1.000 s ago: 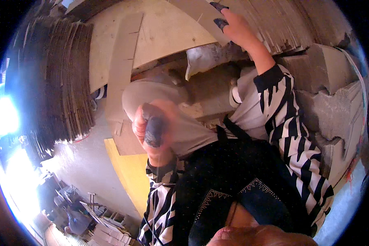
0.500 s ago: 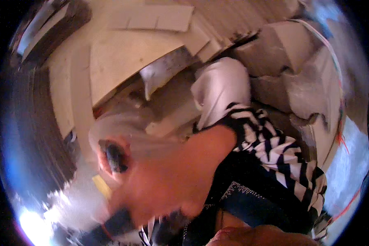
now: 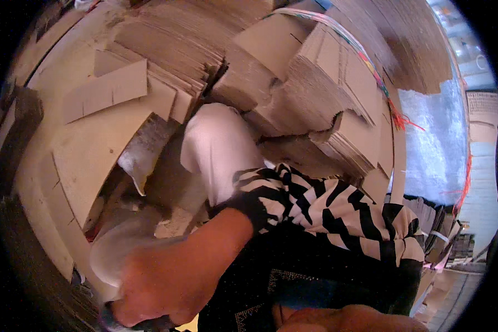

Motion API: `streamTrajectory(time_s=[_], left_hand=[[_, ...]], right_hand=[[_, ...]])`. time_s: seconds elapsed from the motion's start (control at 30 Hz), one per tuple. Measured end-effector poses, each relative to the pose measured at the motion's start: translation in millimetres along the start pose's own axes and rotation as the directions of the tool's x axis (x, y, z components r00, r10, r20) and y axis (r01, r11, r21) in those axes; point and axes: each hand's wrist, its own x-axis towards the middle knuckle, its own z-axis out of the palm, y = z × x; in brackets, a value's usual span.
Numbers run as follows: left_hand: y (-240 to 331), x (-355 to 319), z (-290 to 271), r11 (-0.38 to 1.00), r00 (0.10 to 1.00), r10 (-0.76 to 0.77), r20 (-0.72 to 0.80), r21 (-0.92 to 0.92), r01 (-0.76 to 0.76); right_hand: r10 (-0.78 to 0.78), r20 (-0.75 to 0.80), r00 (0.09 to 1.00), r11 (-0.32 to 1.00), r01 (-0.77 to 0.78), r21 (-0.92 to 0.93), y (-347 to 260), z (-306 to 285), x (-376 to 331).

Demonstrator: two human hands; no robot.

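My right hand point(image 3: 157, 282) is low at the left, at the end of a forearm in a black-and-white patterned sleeve point(image 3: 332, 213) that crosses my body. Its fingers are curled round a dark object point(image 3: 109, 316), mostly hidden by the hand and cut off near the lower rim, so its kind does not show. This hand is beside my left knee point(image 3: 113, 243), in pale trousers. My right knee point(image 3: 218, 141) is bent under the pile of cardboard. My left hand does not show.
A yellowish board point(image 3: 102, 152) lies ahead on the left, with a slotted cardboard strip point(image 3: 108, 91) on it. Stacked cardboard sheets point(image 3: 315, 94) rise ahead and to the right, with a multicoloured cord point(image 3: 365, 61) over them. A bluish-white sheet point(image 3: 431, 144) hangs at the right.
The view has swung to the right, so more of the stacks and the bluish sheet show. My right hand has moved toward the lower left of the picture. A dark object stays in it.
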Motion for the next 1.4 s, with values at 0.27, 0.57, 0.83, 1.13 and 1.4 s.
streamTrajectory(time_s=[0.27,0.57,0.83,1.13,1.4], left_hand=[[-11.3,-3.5,13.9,0.999,0.999,0.008,0.034,0.041,-0.009],[-10.6,-10.4,-6.5,0.996,0.999,0.046,0.004,0.081,-0.046],[47.0,-17.8,-84.7,0.982,0.985,0.156,-0.072,0.121,-0.147],[-19.9,-13.3,-134.2,0.327,0.982,0.086,0.167,0.927,-0.186],[-86.4,10.1,-69.7,0.234,0.949,0.251,0.189,0.940,-0.249]], right_hand=[[-0.115,-0.244,0.963,0.654,0.258,0.711,13.2,60.2,-25.5],[-0.087,-0.018,0.996,0.675,0.072,0.734,54.2,55.2,-43.6],[0.089,0.043,0.995,0.124,-0.054,0.991,144.9,21.9,-48.0],[0.508,0.006,0.862,0.035,-0.027,0.999,144.1,16.7,-72.5],[0.498,0.076,0.864,0.046,-0.114,0.992,146.0,42.3,-71.7]])
